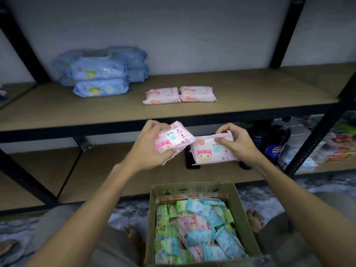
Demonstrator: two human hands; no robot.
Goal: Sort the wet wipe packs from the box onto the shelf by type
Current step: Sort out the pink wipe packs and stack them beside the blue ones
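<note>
Two pink packs held up in front of the shelf (57, 112), one per hand.
Left hand (148, 149) gripping tilted left pink pack (171, 140); right hand (234, 142) pinching right pink pack (212, 153) by top edge. Two more pink packs (179, 95) side by side on shelf, blue packs (100, 71) stacked further left. Open box (248, 228) of mixed packs below on floor.

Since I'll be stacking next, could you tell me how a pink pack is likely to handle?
Probably soft: the pink pack bends in the left hand. Its glossy film may be slippery. Likely light, since the right hand's fingers pinch another by one edge.
</note>
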